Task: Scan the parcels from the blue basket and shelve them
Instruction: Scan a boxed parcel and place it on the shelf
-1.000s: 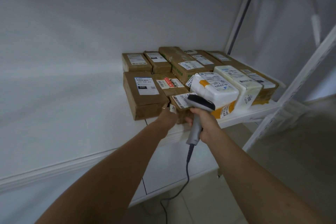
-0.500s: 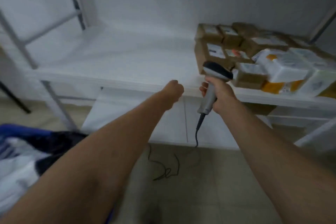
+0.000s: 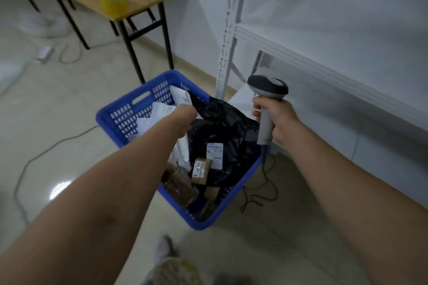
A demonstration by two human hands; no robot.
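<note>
Down on the floor beside the white shelf rack (image 3: 228,30) sits the blue basket (image 3: 108,118), close enough that parcels can pass straight to a shelf. Its moulded plastic walls are slotted lattice. Inside lie crinkled black poly bags (image 3: 222,127), soft white mailers (image 3: 162,111) and small rigid cardboard boxes (image 3: 201,170). The left hand (image 3: 185,115) hangs over the bags at the far end, likely choosing 1; its fingers are hidden, so I cannot tell whether they grip anything. The right hand (image 3: 276,120) is wrapped round the smooth grey handle of the scanner (image 3: 268,88), head up, held ready.
</note>
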